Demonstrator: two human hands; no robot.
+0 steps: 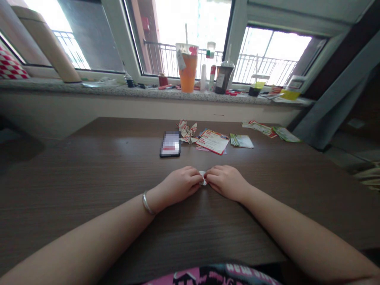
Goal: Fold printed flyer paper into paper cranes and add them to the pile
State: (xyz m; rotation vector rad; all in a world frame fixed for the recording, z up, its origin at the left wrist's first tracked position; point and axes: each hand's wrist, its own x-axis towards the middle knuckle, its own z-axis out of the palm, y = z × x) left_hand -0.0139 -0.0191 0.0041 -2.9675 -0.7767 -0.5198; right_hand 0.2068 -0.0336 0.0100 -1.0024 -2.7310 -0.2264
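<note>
My left hand (179, 185) and my right hand (226, 183) rest on the brown wood-grain table (89, 182), fingertips meeting at a small folded piece of white paper (203, 178). Both hands pinch that paper, and most of it is hidden between my fingers. A silver bangle (147, 203) circles my left wrist. Ahead of my hands lie a folded paper crane (187, 132) and a smartphone (170, 144) with its screen blurred. A red-and-white printed leaflet (213, 141) lies beside the crane.
Further printed papers (242, 140) lie toward the table's far right. Beyond the far edge, a stone windowsill (142, 92) holds an orange drink cup (187, 75), a dark drink cup (223, 77), bottles and small items. A grey curtain (332, 107) hangs at right.
</note>
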